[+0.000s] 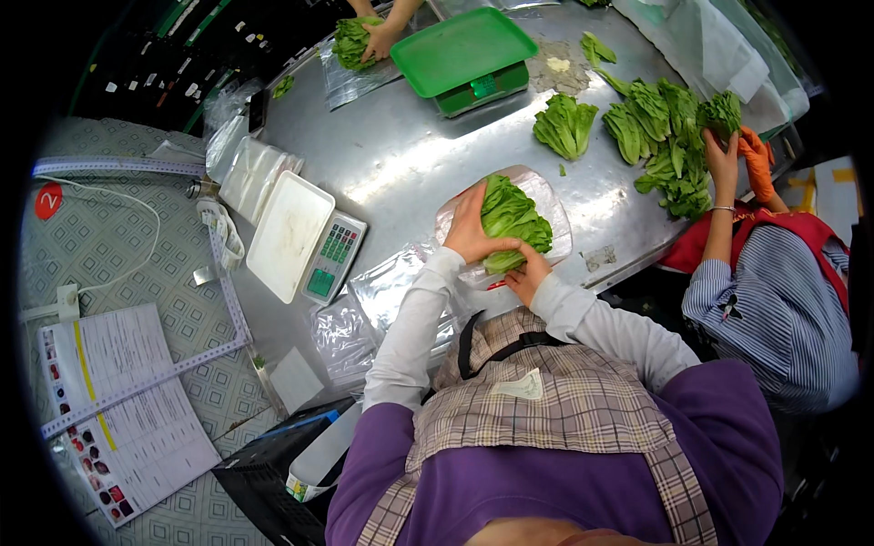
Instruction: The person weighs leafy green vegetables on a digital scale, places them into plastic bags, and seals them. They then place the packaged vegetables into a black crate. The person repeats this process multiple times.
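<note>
A head of green leafy lettuce (517,217) is between my two hands, directly in front of my apron. My left hand (471,226) grips its left side, fingers along the leaves and thumb across the lower end. Around the near end my right hand (529,274) is closed, its fingertips close to the left thumb. Under the lettuce lies a pale, translucent round plate or plastic sheet (550,194); which of these I cannot tell. Clear plastic bags (396,281) spread on the metal table left of my left forearm.
A digital scale with a white tray (290,235) stands left, beside stacked plastic bags (254,174). Ahead is a green scale (464,54). Loose lettuces (565,126) lie right. A co-worker's hand (724,160) holds lettuce there; another person's hand (379,41) holds lettuce at the far side.
</note>
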A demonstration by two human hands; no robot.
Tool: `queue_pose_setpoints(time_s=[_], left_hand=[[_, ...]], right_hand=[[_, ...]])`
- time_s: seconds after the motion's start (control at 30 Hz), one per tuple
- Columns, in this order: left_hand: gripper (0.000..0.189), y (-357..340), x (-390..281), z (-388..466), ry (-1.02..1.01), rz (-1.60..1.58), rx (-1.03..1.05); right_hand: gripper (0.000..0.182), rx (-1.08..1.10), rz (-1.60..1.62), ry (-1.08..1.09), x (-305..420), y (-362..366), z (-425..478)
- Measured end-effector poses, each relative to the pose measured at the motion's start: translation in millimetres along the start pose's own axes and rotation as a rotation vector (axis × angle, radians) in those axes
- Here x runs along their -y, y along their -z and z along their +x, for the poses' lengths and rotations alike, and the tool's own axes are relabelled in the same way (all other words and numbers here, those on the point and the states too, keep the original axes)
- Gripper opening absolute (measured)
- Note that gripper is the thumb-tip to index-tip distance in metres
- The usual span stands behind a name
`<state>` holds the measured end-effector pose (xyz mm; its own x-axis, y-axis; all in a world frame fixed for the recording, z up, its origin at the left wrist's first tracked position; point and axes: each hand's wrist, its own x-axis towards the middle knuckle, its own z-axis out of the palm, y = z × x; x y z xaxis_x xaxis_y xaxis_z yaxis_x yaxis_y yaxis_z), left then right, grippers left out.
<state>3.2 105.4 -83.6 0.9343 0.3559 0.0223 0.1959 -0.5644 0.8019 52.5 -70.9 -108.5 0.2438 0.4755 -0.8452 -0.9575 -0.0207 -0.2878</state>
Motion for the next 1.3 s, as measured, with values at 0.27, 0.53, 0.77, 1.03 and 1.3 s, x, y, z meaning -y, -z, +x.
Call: queue_pose_setpoints(time_s=[0.27, 0.53, 0.77, 1.03, 1.3], left_hand=[[0.140, 1, -18, -1, 0.067, 0.278, 0.065], [0.141, -11, -38, -8, 0.143, 0.435, 0.036], [0.137, -14, -23, -9, 0.095, 0.350, -0.013], [0.137, -14, -16, 0, 0.140, 0.372, 0.014], [0.131, -13, -5, 7, 0.174, 0.390, 0.143]], right_hand=[[0.082, -0.035, -0.088, -0.045, 10, -10, -10], [0.085, -0.016, -0.230, -0.045, 14, -5, -6], [0.056, 0.121, -1.027, -0.046, 51, 42, -24], [0.022, 0.154, -1.959, 1.174, 54, 47, -40], [0.014, 0.402, -1.895, 1.854, 87, 1, -49]])
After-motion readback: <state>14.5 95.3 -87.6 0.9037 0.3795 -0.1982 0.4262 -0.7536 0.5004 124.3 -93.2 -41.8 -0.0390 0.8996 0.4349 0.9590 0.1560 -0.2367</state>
